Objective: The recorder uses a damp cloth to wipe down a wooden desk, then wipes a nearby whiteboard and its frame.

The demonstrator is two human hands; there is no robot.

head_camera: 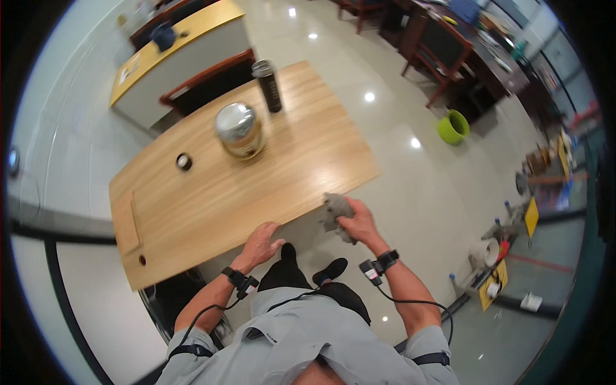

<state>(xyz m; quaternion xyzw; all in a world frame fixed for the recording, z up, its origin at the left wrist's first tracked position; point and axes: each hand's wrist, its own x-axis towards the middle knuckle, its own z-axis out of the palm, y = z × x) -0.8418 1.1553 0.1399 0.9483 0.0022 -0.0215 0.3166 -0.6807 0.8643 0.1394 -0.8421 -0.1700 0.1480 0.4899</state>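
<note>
My right hand [360, 222] grips a crumpled grey cloth [337, 211] at the near right edge of a light wooden table [298, 159]. My left hand [261, 245] holds nothing; its fingers are apart, with the fingertips at the table's near edge. Farther back on the tabletop stand a large jar with a silvery lid [238, 130] and a tall dark bottle [269, 89]. A small round black object [184, 161] lies to the left of the jar. A flat wooden panel [128, 224] is at the table's left end, near a dark round hole.
A dark chair [211, 82] stands behind the table, before a yellow-topped counter [192, 29]. Right of the table are a green bin [453, 127], a wooden chair [442, 45] and a dark desk [500, 57]. Assorted items line the glass wall at the right. Cables run along both my arms.
</note>
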